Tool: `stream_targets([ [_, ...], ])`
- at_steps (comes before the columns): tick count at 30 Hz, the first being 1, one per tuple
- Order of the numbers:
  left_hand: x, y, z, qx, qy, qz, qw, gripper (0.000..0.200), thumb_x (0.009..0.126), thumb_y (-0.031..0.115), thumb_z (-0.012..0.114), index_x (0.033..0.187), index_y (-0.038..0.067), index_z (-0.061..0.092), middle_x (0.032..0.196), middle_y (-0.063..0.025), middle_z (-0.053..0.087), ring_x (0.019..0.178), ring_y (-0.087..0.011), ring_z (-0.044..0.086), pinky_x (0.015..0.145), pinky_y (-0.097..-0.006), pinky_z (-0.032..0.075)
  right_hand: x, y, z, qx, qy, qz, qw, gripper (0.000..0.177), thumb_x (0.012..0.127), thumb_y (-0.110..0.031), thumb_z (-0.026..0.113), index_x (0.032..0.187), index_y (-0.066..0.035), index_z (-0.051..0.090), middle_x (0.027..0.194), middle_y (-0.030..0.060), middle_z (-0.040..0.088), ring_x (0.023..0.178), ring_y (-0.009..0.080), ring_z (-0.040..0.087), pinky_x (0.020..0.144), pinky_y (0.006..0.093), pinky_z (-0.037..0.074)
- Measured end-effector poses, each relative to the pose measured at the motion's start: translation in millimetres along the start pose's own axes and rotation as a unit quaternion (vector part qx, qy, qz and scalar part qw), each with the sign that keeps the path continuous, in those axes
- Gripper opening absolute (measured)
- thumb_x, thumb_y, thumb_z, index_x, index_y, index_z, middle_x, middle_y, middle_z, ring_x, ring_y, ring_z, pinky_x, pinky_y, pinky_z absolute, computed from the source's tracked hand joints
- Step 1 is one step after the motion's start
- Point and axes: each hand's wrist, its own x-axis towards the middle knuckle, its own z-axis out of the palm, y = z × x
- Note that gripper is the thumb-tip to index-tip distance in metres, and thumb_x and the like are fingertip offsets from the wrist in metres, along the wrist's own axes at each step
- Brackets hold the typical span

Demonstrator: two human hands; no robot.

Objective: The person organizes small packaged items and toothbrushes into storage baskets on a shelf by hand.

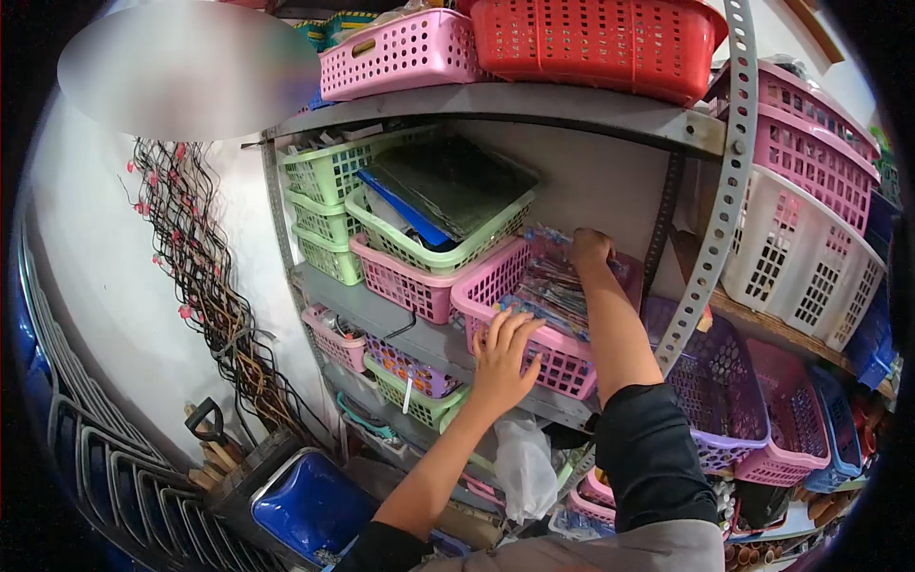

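A pink plastic basket (562, 370) sits on the middle shelf, filled with a pile of thin items in clear plastic packets (553, 286). My right hand (593, 248) reaches over the far part of this basket with its fingers curled closed; what they hold, if anything, is hidden. At the near left corner of the basket, my left hand (507, 357) is open, its fingers spread at the rim.
Left of the pink basket, a green basket (477, 250) holding dark folders (448, 186) rests on another pink basket (405, 284). A perforated metal post (729, 191) stands to my right. Overhead is a red basket (600, 43). Below hangs a whitish plastic bag (524, 467).
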Motion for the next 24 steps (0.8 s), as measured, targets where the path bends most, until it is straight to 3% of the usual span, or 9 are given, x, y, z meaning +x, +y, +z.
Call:
stream_targets([
  [2,2,1,1,0.000,-0.003,-0.005,1.000,0.053,0.074,0.019,0.063,0.124,0.017,0.046,0.128,-0.0030,0.042,0.128,-0.0263,0.030,0.098,-0.0575,0.023,9,0,15,-0.076,0.111,-0.018,0.991,0.033,0.077,-0.021,0.066,0.108,-0.012,0.064,0.113,0.0100,0.062,0.095,0.0323,0.062,0.061,0.0515,0.054],
  [3,2,2,0,0.002,-0.002,-0.009,1.000,0.053,0.074,0.019,0.063,0.124,0.017,0.046,0.128,-0.0030,0.042,0.128,-0.0264,0.031,0.099,-0.0575,0.023,5,-2,13,-0.077,0.108,-0.018,0.991,0.033,0.077,-0.021,0.066,0.108,-0.012,0.064,0.113,0.0100,0.062,0.095,0.0323,0.062,0.061,0.0515,0.054],
  [5,1,4,1,-0.001,-0.008,-0.016,1.000,0.053,0.074,0.019,0.062,0.124,0.017,0.046,0.128,-0.0031,0.043,0.128,-0.0265,0.031,0.099,-0.0576,0.023,-10,-5,6,-0.040,-0.065,0.033,0.997,0.047,0.076,-0.024,0.067,0.121,-0.015,0.056,0.121,0.0119,0.057,0.105,0.0318,0.058,0.070,0.0517,0.052],
  [7,1,3,1,0.012,-0.009,-0.015,1.000,0.051,0.075,0.017,0.063,0.123,0.015,0.047,0.126,-0.0052,0.044,0.128,-0.0284,0.030,0.102,-0.0510,0.020,-21,8,28,-0.042,-0.078,0.036,0.995,0.048,0.076,-0.025,0.067,0.121,-0.015,0.056,0.122,0.0119,0.057,0.105,0.0318,0.058,0.070,0.0517,0.052],
  [10,1,0,2,0.014,-0.004,-0.012,1.000,0.051,0.075,0.020,0.062,0.124,0.017,0.048,0.127,-0.0030,0.044,0.127,-0.0263,0.032,0.099,-0.0571,0.022,-16,12,37,-0.036,-0.096,0.038,0.994,0.048,0.076,-0.025,0.067,0.122,-0.015,0.055,0.122,0.0120,0.056,0.107,0.0318,0.057,0.071,0.0518,0.052],
  [16,2,2,1,0.007,-0.009,-0.017,1.000,0.048,0.076,0.018,0.062,0.122,0.016,0.050,0.125,-0.0042,0.046,0.126,-0.0282,0.032,0.103,-0.0521,0.018,-9,17,46,-0.010,-0.127,0.050,0.991,0.050,0.076,-0.026,0.067,0.123,-0.016,0.054,0.124,0.0123,0.055,0.109,0.0318,0.055,0.072,0.0519,0.051],
  [24,2,1,-2,0.011,-0.014,-0.023,1.000,0.047,0.077,0.021,0.060,0.123,0.019,0.049,0.128,-0.0010,0.046,0.126,-0.0249,0.035,0.102,-0.0549,0.019,14,24,57,0.008,-0.182,0.052,0.982,0.052,0.076,-0.028,0.067,0.125,-0.016,0.052,0.126,0.0126,0.053,0.112,0.0319,0.053,0.074,0.0521,0.050],
])
